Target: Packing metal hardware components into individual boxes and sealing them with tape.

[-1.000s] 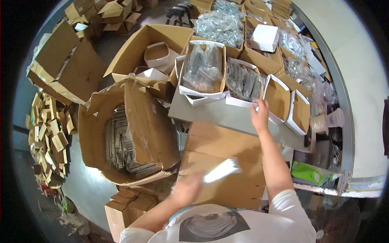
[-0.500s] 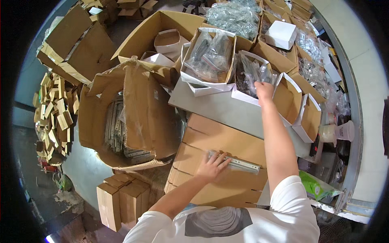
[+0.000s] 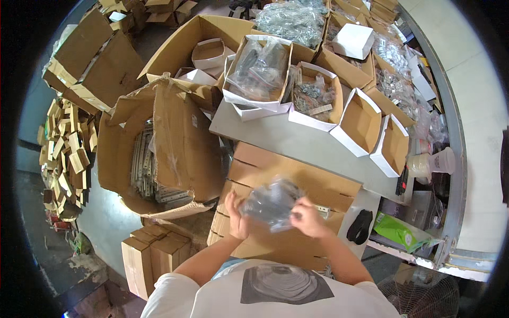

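Note:
Above a stack of flat brown cardboard [image 3: 297, 172] I hold a clear plastic bag [image 3: 271, 205] with dark contents; it is smeared by motion. My right hand [image 3: 310, 217] is closed on the bag's right side. At its left side, my left hand [image 3: 237, 216] stands upright with fingers stretched out and apart; whether it touches the bag is unclear. Behind my right hand, the end of a slotted metal rail [image 3: 322, 210] shows on the cardboard; the rest of it is hidden.
White-edged trays line the grey table [image 3: 254, 130]: one holds clear bags [image 3: 262, 66], another small bagged parts [image 3: 313, 95]. To the left stands a large torn carton [image 3: 185, 143] with metal rails [image 3: 143, 164] inside. Closed small boxes [image 3: 154, 254] sit below it.
My right hand has come back from the tray with the bag, bringing it over the cardboard. My left hand has lifted off the metal rail and moved left.

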`<state>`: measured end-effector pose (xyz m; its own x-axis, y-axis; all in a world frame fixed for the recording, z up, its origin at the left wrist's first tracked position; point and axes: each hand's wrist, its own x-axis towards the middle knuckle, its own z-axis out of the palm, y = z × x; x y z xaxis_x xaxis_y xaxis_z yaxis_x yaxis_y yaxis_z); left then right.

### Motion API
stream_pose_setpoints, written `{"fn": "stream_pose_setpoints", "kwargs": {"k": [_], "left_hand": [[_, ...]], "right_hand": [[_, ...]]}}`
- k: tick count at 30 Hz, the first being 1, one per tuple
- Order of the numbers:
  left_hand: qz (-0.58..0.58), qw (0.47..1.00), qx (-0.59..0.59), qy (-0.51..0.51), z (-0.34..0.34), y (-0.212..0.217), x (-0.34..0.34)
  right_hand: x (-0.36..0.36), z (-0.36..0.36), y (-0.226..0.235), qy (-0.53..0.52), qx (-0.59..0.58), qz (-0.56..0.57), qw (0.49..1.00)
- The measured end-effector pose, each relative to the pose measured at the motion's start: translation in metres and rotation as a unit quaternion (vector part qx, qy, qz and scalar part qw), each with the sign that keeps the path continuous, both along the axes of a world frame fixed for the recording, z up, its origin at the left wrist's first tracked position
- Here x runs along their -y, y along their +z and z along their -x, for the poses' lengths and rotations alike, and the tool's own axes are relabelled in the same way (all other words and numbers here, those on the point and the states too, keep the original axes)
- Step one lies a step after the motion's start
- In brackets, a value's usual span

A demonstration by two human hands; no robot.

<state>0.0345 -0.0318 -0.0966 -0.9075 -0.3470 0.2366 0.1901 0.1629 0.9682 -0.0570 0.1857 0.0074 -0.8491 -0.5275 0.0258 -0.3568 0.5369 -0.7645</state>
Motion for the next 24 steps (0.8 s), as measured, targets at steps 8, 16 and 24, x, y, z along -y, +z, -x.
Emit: {"fn": "stream_pose_setpoints", "kwargs": {"k": [8,16,24], "left_hand": [[0.384,0.902,0.019,-0.199,-0.017,0.03,0.001],[0.497,0.837,0.168,-0.157,-0.031,0.049,-0.056],[0.478,0.753,0.053,-0.448,-0.093,0.016,0.005]], "right_hand": [[0.022,0.097,-0.002,-0.193,0.259,0.101,0.941],[0.018,0.264,-0.043,-0.437,0.424,0.509,0.608],[-0.01,0.185,0.0,-0.337,0.52,0.537,0.572]]}}
